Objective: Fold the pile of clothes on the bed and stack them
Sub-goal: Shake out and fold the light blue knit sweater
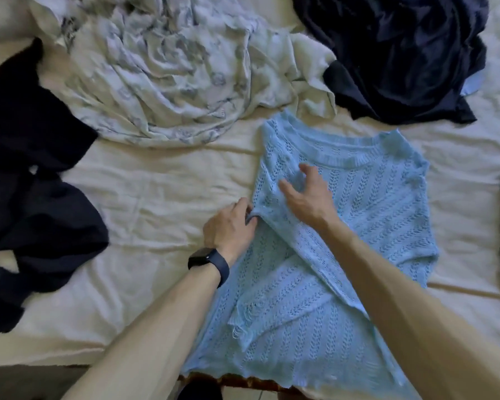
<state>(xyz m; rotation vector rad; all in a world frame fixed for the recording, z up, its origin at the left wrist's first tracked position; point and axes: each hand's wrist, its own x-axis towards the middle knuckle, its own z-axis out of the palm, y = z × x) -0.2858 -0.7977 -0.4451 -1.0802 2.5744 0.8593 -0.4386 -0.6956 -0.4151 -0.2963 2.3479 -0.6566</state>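
On the bed, 1 blue sweater: left hand pinches it, right hand spread.

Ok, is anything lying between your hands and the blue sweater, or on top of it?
Nothing visible. The left hand pinches the blue sweater at its left edge, the right hand is over its chest. The white patterned garment lies beside it, not on it.

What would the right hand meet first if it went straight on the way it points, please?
The right hand would probably first meet the light blue knit sweater just beyond its fingers, then the white patterned cloth; its height is unclear.
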